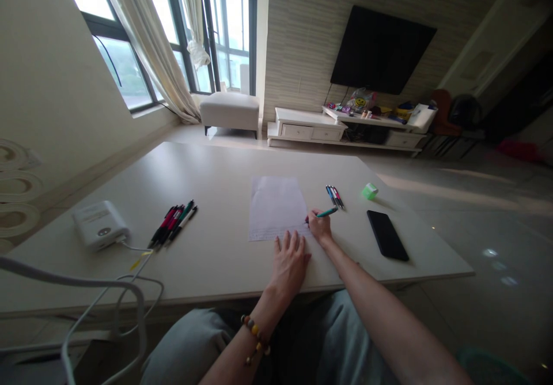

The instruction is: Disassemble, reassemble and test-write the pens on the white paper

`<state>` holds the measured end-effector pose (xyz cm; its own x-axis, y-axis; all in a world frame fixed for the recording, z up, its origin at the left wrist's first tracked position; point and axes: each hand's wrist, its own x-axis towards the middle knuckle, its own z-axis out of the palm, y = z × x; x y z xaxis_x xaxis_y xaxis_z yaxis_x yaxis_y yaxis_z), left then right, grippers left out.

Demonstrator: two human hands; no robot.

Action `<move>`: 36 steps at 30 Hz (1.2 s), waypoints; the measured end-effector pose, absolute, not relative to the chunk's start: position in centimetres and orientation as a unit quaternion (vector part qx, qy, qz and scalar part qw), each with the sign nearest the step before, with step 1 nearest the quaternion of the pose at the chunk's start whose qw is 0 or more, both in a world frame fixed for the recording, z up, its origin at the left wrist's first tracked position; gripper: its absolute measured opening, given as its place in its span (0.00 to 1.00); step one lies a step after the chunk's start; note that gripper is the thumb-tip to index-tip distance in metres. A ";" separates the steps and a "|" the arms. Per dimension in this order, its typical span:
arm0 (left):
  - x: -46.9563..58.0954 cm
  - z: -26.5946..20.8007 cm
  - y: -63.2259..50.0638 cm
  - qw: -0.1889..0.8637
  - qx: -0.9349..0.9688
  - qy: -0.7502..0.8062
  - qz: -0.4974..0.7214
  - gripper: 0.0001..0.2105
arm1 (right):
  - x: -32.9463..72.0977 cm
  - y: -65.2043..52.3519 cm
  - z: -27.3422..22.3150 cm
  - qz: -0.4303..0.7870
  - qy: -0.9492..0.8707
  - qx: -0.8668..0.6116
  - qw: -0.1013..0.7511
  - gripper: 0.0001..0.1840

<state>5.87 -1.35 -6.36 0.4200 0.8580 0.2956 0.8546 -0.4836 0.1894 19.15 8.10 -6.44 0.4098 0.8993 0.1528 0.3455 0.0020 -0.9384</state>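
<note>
A white sheet of paper (276, 200) lies on the white table, with rows of small handwriting along its edge nearest me. My right hand (318, 226) grips a teal pen (327, 212), its tip down by the sheet's right side. Flat across the near edge of the paper rests my left hand (290, 258), fingers spread and holding nothing. Beyond my right hand are several pens (335, 196) side by side. A black phone (387, 235) lies to the right, below a small green and white object (370, 191) whose kind I cannot make out.
On the table's left are a bundle of pens (173, 223) and a white power adapter (101, 225) with cables trailing over the near edge. Past the table (216, 166) stand a grey ottoman (230, 111), a white TV cabinet (302, 125) and a wall-mounted television (382, 49).
</note>
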 end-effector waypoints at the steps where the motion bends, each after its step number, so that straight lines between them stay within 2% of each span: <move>1: 5.9 -6.4 -1.3 0.006 0.843 0.508 0.178 0.20 | 19.3 8.1 -6.3 0.271 -0.467 -0.654 0.530 0.11; 6: 5.9 -6.5 -1.2 0.021 0.841 0.507 0.191 0.20 | 20.0 7.7 -5.1 0.288 -0.453 -0.638 0.552 0.12; 10: 5.8 -5.0 -0.6 0.088 0.804 0.525 0.265 0.16 | 19.8 6.8 -3.3 0.285 -0.471 -0.613 0.567 0.26; 12: 5.7 -3.9 -0.2 0.168 0.765 0.525 0.333 0.15 | 19.4 6.1 -2.3 0.303 -0.491 -0.588 0.567 0.28; 14: 5.5 -3.0 0.1 0.297 0.717 0.506 0.376 0.15 | 18.8 5.3 -1.4 0.327 -0.513 -0.562 0.560 0.29; 18: 5.3 -2.5 0.4 0.564 0.601 0.431 0.368 0.18 | 17.7 4.3 -0.3 0.348 -0.552 -0.529 0.542 0.29; 21: 5.4 -2.7 0.2 0.655 0.539 0.390 0.358 0.18 | 17.0 3.9 0.0 0.350 -0.565 -0.520 0.537 0.30; 24: 5.4 -2.6 0.2 0.665 0.522 0.381 0.374 0.18 | 16.7 3.8 0.1 0.363 -0.569 -0.506 0.536 0.34; 27: 5.1 -2.2 0.5 0.631 0.527 0.401 0.405 0.17 | 16.9 3.7 -0.1 0.393 -0.563 -0.501 0.526 0.37; 33: 4.8 -2.0 1.2 0.501 0.585 0.457 0.445 0.16 | 17.6 3.7 -1.3 0.421 -0.578 -0.510 0.479 0.21; 36: 5.0 -2.1 1.0 0.475 0.608 0.474 0.424 0.16 | 18.1 4.2 -1.8 0.416 -0.588 -0.510 0.470 0.18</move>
<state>5.03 1.01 -2.11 0.1909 0.9794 0.0655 0.1729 -0.0992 0.9799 18.06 4.21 -1.77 -0.0372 0.9911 0.1280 0.2082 0.1330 -0.9690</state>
